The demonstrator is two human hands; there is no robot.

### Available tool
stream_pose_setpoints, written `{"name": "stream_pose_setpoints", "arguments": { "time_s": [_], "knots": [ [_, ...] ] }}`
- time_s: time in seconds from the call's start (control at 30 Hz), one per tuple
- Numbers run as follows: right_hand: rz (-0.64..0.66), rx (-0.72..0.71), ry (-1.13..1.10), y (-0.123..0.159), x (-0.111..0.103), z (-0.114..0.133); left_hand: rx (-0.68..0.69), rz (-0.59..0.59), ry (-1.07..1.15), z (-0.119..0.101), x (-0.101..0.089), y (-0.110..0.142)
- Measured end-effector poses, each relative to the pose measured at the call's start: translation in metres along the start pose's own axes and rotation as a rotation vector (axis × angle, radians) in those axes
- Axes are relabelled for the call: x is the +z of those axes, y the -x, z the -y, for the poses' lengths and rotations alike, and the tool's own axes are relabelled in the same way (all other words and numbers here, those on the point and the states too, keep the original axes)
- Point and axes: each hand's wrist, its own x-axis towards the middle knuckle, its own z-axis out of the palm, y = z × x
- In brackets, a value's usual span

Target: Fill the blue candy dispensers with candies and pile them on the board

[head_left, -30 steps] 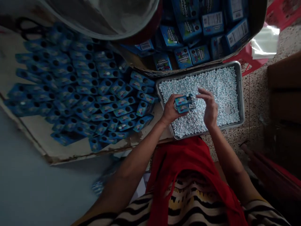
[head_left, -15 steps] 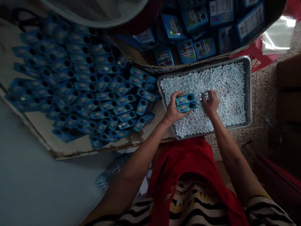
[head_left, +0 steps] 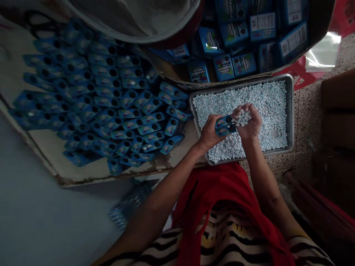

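Observation:
Two small blue candy boxes [head_left: 224,126], printed "Caramelo Macizo", sit side by side in my left hand [head_left: 208,133], its fingers wrapped round them. The round dark holes in the boxes face my right hand. My right hand [head_left: 250,125], palm up and cupped, carries a heap of small white and pale blue candies [head_left: 243,117] right beside those holes. Both hands are over a metal tray [head_left: 290,111] spread with the same candies. Bare patches of the tray's bottom show to the right of my right hand.
Many similar blue boxes [head_left: 133,112] with round holes cover the table [head_left: 183,147] on the left. Behind the tray stands a cardboard carton [head_left: 177,82] of larger blue boxes [head_left: 223,67]. A big round pot [head_left: 155,38] is at the top, black-handled scissors [head_left: 40,22] at top left.
My right hand has come up from the candies, turned palm up with a handful, and moved next to the boxes. My left hand has shifted slightly right with the boxes.

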Motion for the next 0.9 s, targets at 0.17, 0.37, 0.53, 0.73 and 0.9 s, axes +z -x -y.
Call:
{"name": "stream_pose_setpoints", "arguments": {
  "time_s": [0.17, 0.37, 0.53, 0.73, 0.9],
  "knots": [
    [0.045, -0.147, 0.181, -0.006, 0.011, -0.009, -0.009, -0.005, 0.024, 0.001, 0.001, -0.001],
    [-0.002, -0.199, 0.344, 0.001, 0.018, -0.009, -0.013, 0.018, 0.043, 0.0, -0.003, -0.003],
    [-0.112, -0.183, 0.301, 0.003, 0.028, -0.013, -0.017, 0.011, 0.073, -0.001, -0.001, -0.002],
    [-0.187, -0.125, 0.319, -0.009, -0.037, -0.003, -0.025, 0.011, -0.086, -0.016, -0.017, 0.0],
    [-0.167, -0.271, 1.269, 0.003, -0.105, 0.002, -0.051, -0.042, -0.274, -0.01, -0.046, 0.001]
  ]
}}
